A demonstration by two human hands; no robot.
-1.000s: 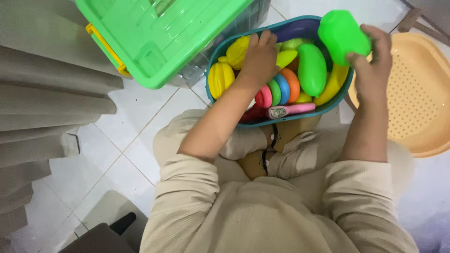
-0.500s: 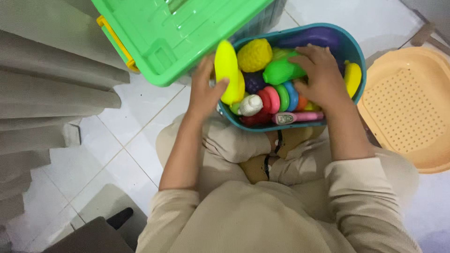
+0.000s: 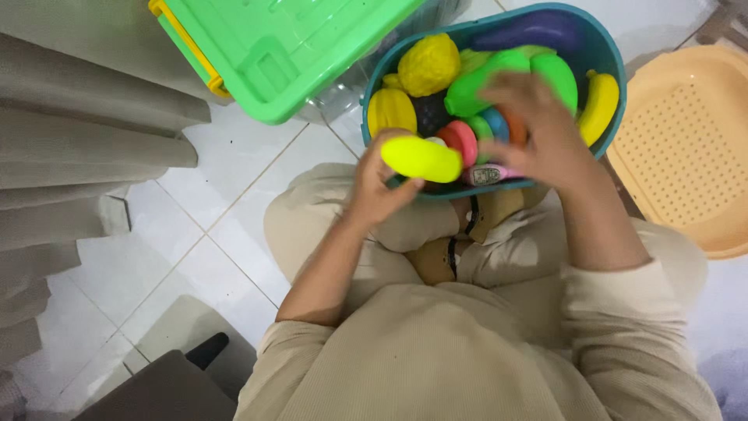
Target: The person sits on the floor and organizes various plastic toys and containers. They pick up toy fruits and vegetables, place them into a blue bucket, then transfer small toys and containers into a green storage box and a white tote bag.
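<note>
A teal oval basket [image 3: 608, 54] full of plastic toy food rests at my crossed legs. My left hand [image 3: 378, 187] grips a bright yellow toy fruit [image 3: 421, 159] just over the basket's near left rim. My right hand [image 3: 538, 129] is blurred and reaches into the basket, its fingers over a green toy vegetable [image 3: 487, 78] and a row of coloured discs [image 3: 467, 140]; whether it grips anything is unclear. Other toys in the basket include a yellow bumpy fruit [image 3: 428, 62], a banana [image 3: 598, 105] and a purple eggplant [image 3: 530, 31].
A clear storage box with a green lid [image 3: 288, 47] stands at the upper left of the basket. A peach perforated tray [image 3: 686, 140] lies on the right. Grey curtain folds [image 3: 78, 148] hang on the left over white floor tiles. A dark object [image 3: 167, 386] sits at the bottom left.
My left hand has brought the yellow toy fruit down and turned it sideways at the basket's near rim. My right hand has shifted slightly toward me over the toys.
</note>
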